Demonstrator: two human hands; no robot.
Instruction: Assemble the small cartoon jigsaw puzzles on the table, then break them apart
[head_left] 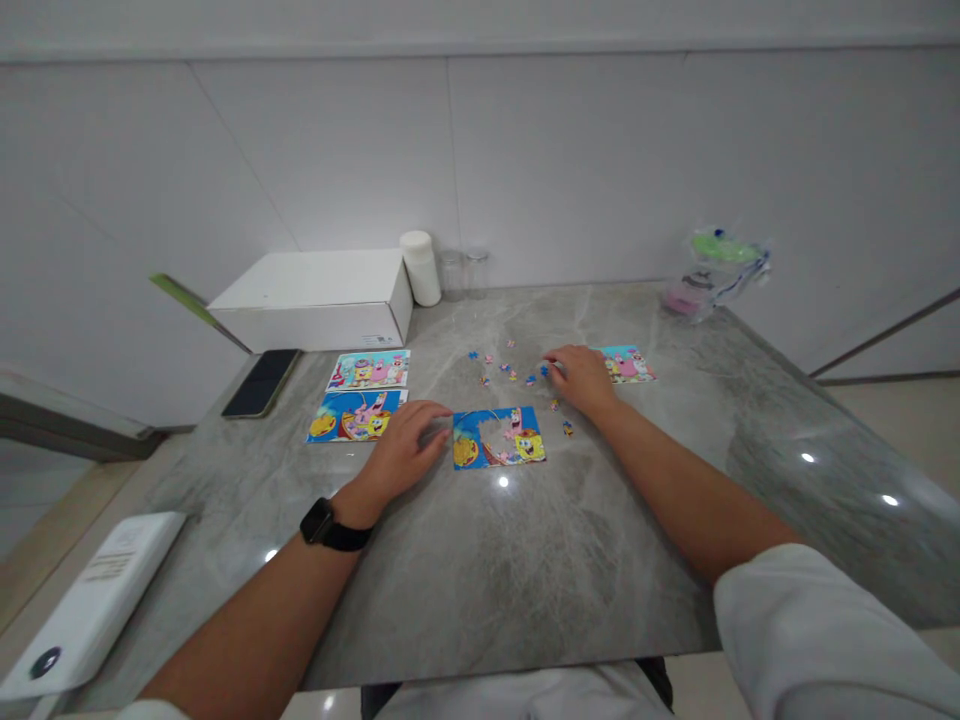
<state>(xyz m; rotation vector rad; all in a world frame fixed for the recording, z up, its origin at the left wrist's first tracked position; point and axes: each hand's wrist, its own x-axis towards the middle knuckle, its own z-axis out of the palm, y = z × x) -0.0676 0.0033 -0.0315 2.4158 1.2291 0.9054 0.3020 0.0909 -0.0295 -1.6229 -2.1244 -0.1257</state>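
A partly assembled jigsaw puzzle (465, 452) lies flat on the grey table, with a gap in its upper middle where the tabletop shows. My left hand (405, 450), a black watch on its wrist, rests at the puzzle's left edge, thumb and fingers apart, holding nothing. Beyond the puzzle, my right hand (585, 380) has its fingertips closed at a small blue puzzle piece (544, 371). Several loose pieces (531, 380) are scattered to its left, and another piece (568, 428) lies below. Left of the puzzle are two printed pictures: a blue one (345, 418) partly behind my left hand and a lighter one (370, 370).
Another colourful picture (630, 364) lies beyond my right hand. A white box (315, 295), white bottle (421, 270) and clear glasses (476, 272) stand at the back. A phone (262, 383) and white device (97, 595) are left; a plastic bag (712, 275) sits back right.
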